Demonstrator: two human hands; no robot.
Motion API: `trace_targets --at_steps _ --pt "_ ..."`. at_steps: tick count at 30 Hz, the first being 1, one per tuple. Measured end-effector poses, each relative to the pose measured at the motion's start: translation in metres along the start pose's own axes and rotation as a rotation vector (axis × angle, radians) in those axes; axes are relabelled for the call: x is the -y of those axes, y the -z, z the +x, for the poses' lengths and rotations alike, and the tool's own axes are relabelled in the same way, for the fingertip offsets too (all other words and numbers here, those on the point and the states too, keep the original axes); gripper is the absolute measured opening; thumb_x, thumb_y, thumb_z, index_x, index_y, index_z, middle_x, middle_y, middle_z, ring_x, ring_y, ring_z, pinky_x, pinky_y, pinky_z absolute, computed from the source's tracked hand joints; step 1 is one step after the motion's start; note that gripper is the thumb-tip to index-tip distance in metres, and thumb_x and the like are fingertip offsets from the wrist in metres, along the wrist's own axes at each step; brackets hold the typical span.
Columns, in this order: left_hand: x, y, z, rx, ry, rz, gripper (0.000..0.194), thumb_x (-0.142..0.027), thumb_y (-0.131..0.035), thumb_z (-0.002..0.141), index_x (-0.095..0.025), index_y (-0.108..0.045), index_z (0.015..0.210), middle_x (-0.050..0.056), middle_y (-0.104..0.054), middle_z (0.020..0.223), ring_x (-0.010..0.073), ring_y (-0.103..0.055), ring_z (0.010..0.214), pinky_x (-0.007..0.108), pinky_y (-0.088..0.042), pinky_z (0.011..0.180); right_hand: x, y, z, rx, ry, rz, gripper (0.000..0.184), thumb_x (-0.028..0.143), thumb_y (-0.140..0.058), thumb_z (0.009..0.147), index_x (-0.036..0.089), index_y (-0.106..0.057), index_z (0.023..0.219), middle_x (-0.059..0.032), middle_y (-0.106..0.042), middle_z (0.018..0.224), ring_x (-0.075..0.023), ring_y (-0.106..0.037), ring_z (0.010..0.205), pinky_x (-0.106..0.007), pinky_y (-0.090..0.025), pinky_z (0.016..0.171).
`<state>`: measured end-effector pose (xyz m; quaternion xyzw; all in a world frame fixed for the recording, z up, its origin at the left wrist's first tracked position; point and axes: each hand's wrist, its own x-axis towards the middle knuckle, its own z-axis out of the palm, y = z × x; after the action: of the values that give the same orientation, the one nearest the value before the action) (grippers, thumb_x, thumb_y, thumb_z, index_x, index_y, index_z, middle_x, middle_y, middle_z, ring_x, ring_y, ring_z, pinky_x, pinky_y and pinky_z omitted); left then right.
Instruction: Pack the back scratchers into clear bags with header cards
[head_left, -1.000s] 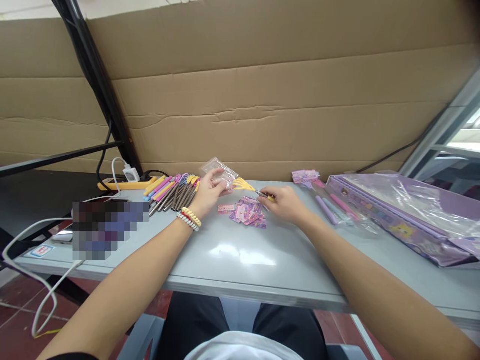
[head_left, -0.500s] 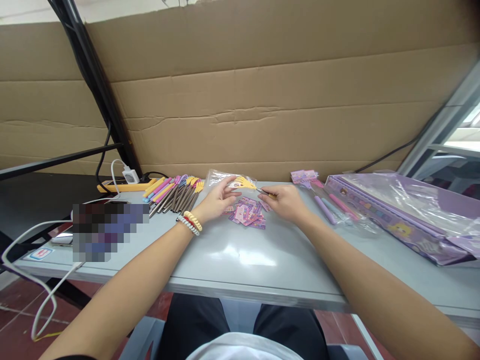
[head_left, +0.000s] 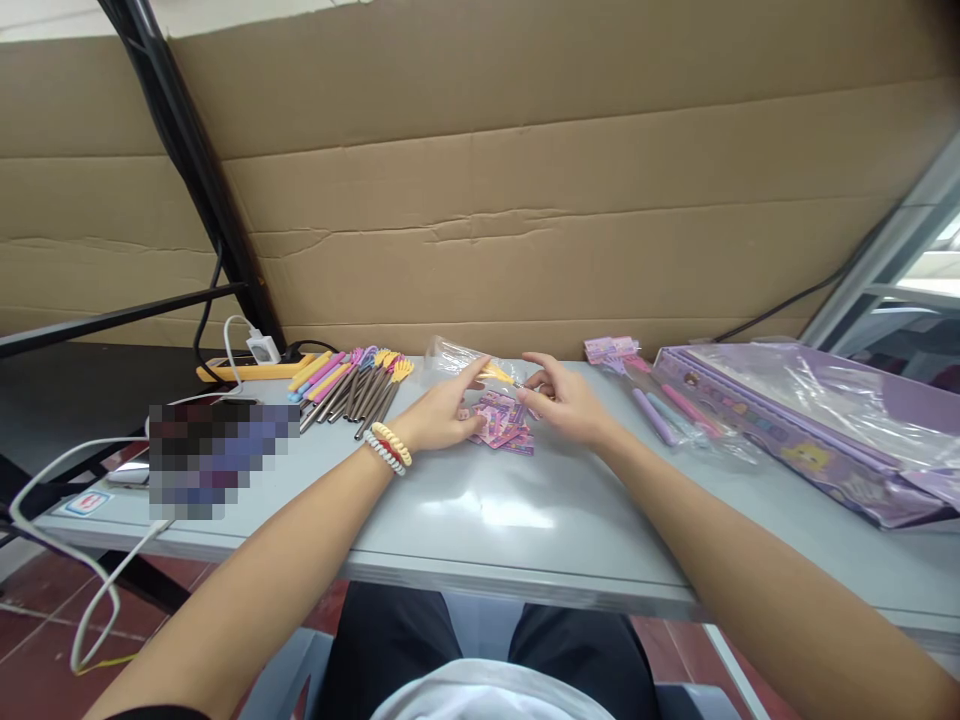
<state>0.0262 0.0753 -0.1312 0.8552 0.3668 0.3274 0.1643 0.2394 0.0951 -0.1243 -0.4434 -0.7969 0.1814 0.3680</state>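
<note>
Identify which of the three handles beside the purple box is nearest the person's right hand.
The purple handle, leftmost of the three, is nearest the right hand; the blue handle and pink handle lie farther right.

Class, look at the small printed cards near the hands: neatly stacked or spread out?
Spread out: the cards overlap at differing angles on the table.

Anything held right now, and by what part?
Yellow-headed stick, apparently by the shaft near its head, in the right hand. Left hand is at the clear bag; hold unclear.
</note>
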Motion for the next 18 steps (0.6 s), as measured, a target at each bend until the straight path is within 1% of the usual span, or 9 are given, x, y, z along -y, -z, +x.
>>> trace_targets --at_steps 3,5,8,11,13,14,15,17,18 --pt "0.0003 0.0001 -0.0001 0.027 -0.027 0.03 0.078 -0.021 -0.054 0.075 -0.02 -0.018 0.144 0.013 -0.047 0.134 0.023 -0.051 0.117 0.033 -0.049 0.087 0.001 -0.0005 0.001 0.015 -0.039 -0.004 0.048 0.045 -0.044 0.084 0.015 -0.051 0.12 -0.0067 -0.065 0.088 -0.0147 -0.054 0.062 -0.028 -0.042 0.063" --pt "0.0004 -0.0001 -0.0002 0.043 -0.052 0.056 0.076 -0.02 -0.054 0.075 -0.02 -0.02 0.143 0.013 -0.047 0.134 0.0223 -0.053 0.114 0.034 -0.047 0.09 0.002 -0.0014 0.0015 0.04 -0.013 -0.032 0.041 0.044 -0.043 0.084 0.016 -0.057 0.111 -0.006 -0.065 0.088 -0.0133 -0.052 0.058 -0.027 -0.04 0.06" --pt "-0.0001 -0.0005 -0.0002 0.065 -0.067 0.077 0.075 -0.019 -0.054 0.076 -0.021 -0.021 0.143 0.012 -0.049 0.133 0.0199 -0.057 0.105 0.034 -0.045 0.09 0.0047 -0.0024 0.0014 0.074 0.063 -0.072 0.03 0.04 -0.044 0.084 0.017 -0.062 0.087 -0.0038 -0.065 0.078 -0.0128 -0.05 0.058 -0.026 -0.036 0.057" --pt "-0.002 -0.0013 -0.0001 0.054 -0.056 0.042 0.077 -0.02 -0.055 0.075 -0.023 -0.019 0.144 0.011 -0.054 0.127 0.0184 -0.059 0.097 0.032 -0.047 0.082 0.0074 -0.002 0.0015 0.024 0.065 -0.101 0.028 0.039 -0.044 0.082 0.017 -0.058 0.071 -0.0025 -0.061 0.066 -0.013 -0.048 0.057 -0.026 -0.034 0.056" --pt "-0.0038 -0.0018 0.0003 -0.018 -0.036 -0.037 0.076 -0.022 -0.057 0.075 -0.023 -0.02 0.143 0.01 -0.059 0.119 0.0172 -0.06 0.09 0.028 -0.048 0.073 0.0079 -0.0012 0.002 -0.031 0.053 -0.105 0.027 0.039 -0.044 0.082 0.018 -0.055 0.069 -0.0023 -0.059 0.063 -0.013 -0.048 0.056 -0.026 -0.033 0.055" --pt "-0.0047 -0.0018 0.0005 -0.075 -0.015 -0.088 0.073 -0.024 -0.058 0.076 -0.021 -0.025 0.14 0.009 -0.063 0.11 0.016 -0.061 0.084 0.027 -0.048 0.069 0.0077 -0.0008 0.0024 -0.063 0.054 -0.107 0.027 0.039 -0.044 0.082 0.018 -0.054 0.068 -0.0025 -0.059 0.062 -0.0132 -0.048 0.055 -0.026 -0.033 0.055" --pt "-0.0055 -0.0016 0.0008 -0.137 0.017 -0.14 0.064 -0.027 -0.058 0.076 -0.02 -0.033 0.135 0.007 -0.065 0.1 0.0146 -0.06 0.075 0.025 -0.047 0.064 0.0072 -0.0003 0.0028 -0.096 0.06 -0.11 0.026 0.039 -0.045 0.082 0.018 -0.054 0.069 -0.0027 -0.059 0.062 -0.0133 -0.048 0.056 -0.026 -0.034 0.055" --pt "-0.0063 -0.0005 0.0018 -0.243 0.098 -0.233 0.038 -0.034 -0.058 0.077 -0.016 -0.052 0.11 0.002 -0.064 0.076 0.0118 -0.056 0.06 0.023 -0.044 0.056 0.0059 0.0005 0.0035 -0.167 0.087 -0.125 0.024 0.038 -0.046 0.081 0.018 -0.054 0.069 -0.0032 -0.059 0.063 -0.0137 -0.048 0.057 -0.026 -0.033 0.055" --pt "-0.0063 0.0003 0.0025 -0.278 0.138 -0.272 0.027 -0.038 -0.058 0.077 -0.016 -0.056 0.093 0.0 -0.06 0.066 0.0107 -0.053 0.054 0.023 -0.043 0.053 0.0053 0.0007 0.0038 -0.2 0.104 -0.135 0.024 0.038 -0.047 0.081 0.018 -0.054 0.069 -0.0035 -0.059 0.064 -0.0138 -0.049 0.057 -0.026 -0.033 0.055"
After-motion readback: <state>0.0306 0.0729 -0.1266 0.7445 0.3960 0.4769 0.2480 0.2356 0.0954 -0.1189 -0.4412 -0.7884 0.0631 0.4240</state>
